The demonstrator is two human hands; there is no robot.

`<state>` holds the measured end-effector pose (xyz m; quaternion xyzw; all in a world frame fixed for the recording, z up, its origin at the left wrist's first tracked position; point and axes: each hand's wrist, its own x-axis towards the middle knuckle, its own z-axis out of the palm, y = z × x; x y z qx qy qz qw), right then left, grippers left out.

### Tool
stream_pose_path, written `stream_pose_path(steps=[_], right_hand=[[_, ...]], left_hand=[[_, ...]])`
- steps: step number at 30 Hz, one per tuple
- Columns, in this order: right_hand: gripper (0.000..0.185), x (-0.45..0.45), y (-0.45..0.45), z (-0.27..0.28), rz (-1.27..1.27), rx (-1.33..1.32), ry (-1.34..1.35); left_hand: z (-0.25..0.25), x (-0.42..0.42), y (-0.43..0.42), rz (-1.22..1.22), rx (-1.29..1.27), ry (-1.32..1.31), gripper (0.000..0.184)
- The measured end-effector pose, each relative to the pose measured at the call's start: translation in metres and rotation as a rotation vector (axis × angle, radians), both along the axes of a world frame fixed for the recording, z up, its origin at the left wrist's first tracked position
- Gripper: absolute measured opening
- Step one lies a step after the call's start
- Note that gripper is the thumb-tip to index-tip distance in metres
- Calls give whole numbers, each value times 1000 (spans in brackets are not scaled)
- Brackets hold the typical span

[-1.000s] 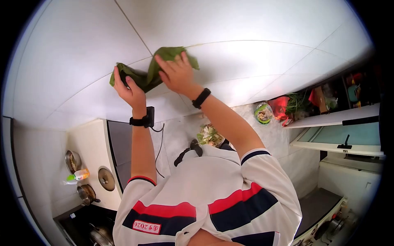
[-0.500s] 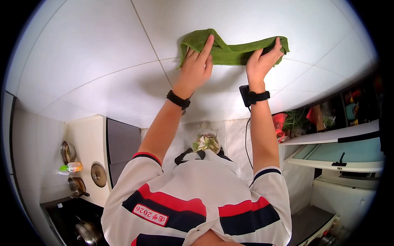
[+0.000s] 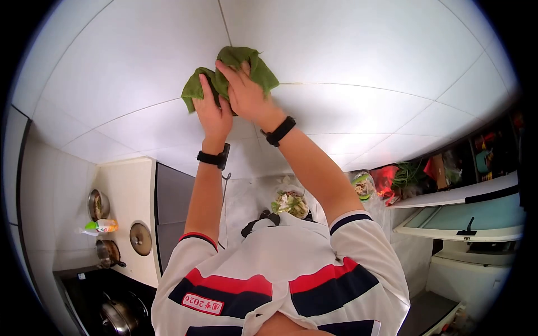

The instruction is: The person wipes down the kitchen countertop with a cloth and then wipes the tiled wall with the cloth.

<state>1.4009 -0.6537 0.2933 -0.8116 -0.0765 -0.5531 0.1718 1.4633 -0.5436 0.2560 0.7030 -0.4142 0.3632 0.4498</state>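
A crumpled green cloth [image 3: 246, 59] lies against the white tiled wall, in two bunched parts, near the upper middle of the view. My left hand [image 3: 213, 112] holds its left part, fingers pointing up and partly hidden by folds. Close beside it, my right hand [image 3: 249, 98] presses the larger right part to the tiles, its fingers stretched over the fabric and a fold gathered under them. Both wrists wear black bands, and a cable hangs by the left one.
At left, a pale counter [image 3: 131, 185] holds metal pans, a bottle [image 3: 106, 225] and a round lid [image 3: 140, 239]. Below it is a black stove [image 3: 78, 291]. A bag of scraps [image 3: 290, 204] stands on the floor by my feet. An open cabinet door [image 3: 465, 218] juts out at right.
Both hands first went right along the wall with the cloth stretched between them, then came back left. Now they are close together and the cloth is bunched.
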Motion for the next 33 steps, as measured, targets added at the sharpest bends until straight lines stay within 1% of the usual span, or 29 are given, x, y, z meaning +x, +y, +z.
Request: stream_pose_path(steps=[1, 4, 5, 6, 7, 8, 9, 10, 11, 12, 13, 14, 15, 16, 17, 18, 19, 22, 23, 25, 27, 29, 30, 31, 32, 33], right_hand=[[57, -2, -2, -2, -56, -32, 86], [58, -2, -18, -15, 6, 50, 211], [50, -11, -27, -15, -19, 68, 193], [44, -22, -37, -10, -35, 130, 92], [36, -31, -52, -6, -81, 99, -49], [32, -39, -66, -5, -245, 55, -101], [31, -47, -84, -4, -351, -18, -202], [32, -64, -96, 5, -430, -34, -157], [33, -80, -107, 14, -496, -49, -140], [36, -89, -120, 17, -543, 8, -138], [38, -96, -128, 19, -553, 78, -136], [47, -101, -139, 20, -571, 108, -160], [52, -101, -144, 20, -556, 140, -218], [57, -100, -144, 24, -545, 174, -277], [64, -103, -140, 26, -602, 160, -171], [64, -100, -137, 30, -599, 176, -182], [65, -95, -133, 33, -597, 192, -194], [67, -75, -116, 36, -562, 176, -246], [68, -65, -109, 36, -549, 159, -269], [71, -52, -95, 29, -539, 155, -218], [73, -46, -87, 15, -538, 128, -136], [73, -40, -76, 0, -500, 83, -77], [73, -37, -70, -5, -481, 62, -43], [71, -34, -67, -7, -459, 35, -127], [70, -32, -65, -7, -441, 52, -142], [69, -32, -60, -5, -423, 70, -154]], left_hand=[[3, 1, 5, 62, 38, -65, 68], [13, -2, 6, 147, 74, -139, 68], [17, -3, 5, 154, 76, -127, 69], [21, -4, 3, 164, 83, -145, 71], [26, -4, -2, 174, 88, -163, 73], [31, -3, -7, 185, 91, -180, 75], [35, -2, -14, 179, 115, -149, 79], [45, -6, -21, 168, 147, -121, 81], [56, -13, -30, 137, 143, -106, 79], [66, -17, -39, 106, 137, -92, 77], [73, -16, -47, 72, 110, -154, 75], [77, -14, -54, 35, 87, -216, 73], [80, -14, -60, 43, 104, -202, 71], [84, -13, -65, 61, 85, -241, 70], [90, -11, -68, 77, 65, -281, 70], [98, -10, -69, 90, 46, -323, 70], [105, -9, -66, 118, 60, -355, 75], [103, 4, -56, 248, 49, -368, 76], [95, 10, -50, 260, 94, -325, 73], [60, 17, -37, 284, 183, -235, 67], [23, 13, -26, 212, 227, -264, 59], [-6, 14, -17, 159, 218, -243, 55], [-6, 10, -12, 132, 216, -229, 53], [-1, 11, -10, 91, 200, -231, 49], [6, 14, -10, 84, 196, -238, 49], [26, 12, -8, 77, 192, -242, 48]])
